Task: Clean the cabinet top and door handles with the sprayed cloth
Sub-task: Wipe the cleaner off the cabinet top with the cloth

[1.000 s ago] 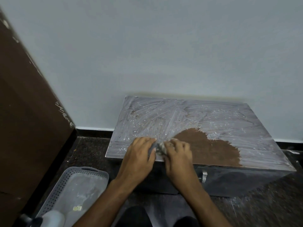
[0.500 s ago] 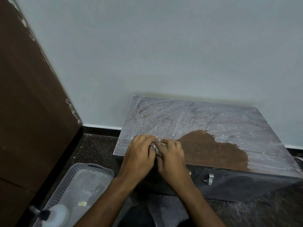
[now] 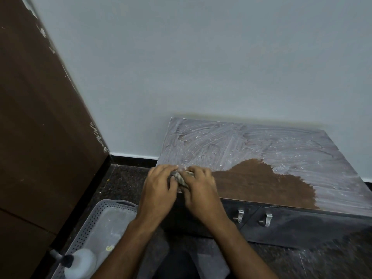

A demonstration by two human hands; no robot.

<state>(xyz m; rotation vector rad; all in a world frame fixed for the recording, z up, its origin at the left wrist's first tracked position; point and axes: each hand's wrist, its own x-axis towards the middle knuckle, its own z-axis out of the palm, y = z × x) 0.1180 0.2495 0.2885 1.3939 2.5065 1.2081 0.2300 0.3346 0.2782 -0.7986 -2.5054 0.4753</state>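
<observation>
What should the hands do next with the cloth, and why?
Probably push the cloth, held by the left hand and right hand, away across the cabinet top: only a brown patch looks wiped; white film covers the rest.

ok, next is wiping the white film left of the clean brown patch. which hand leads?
Left, though narrowly. The left hand sits on the filmed side of the cabinet top, while the right hand lies toward the clean brown patch. Both grip the cloth, so either could carry it.
</observation>
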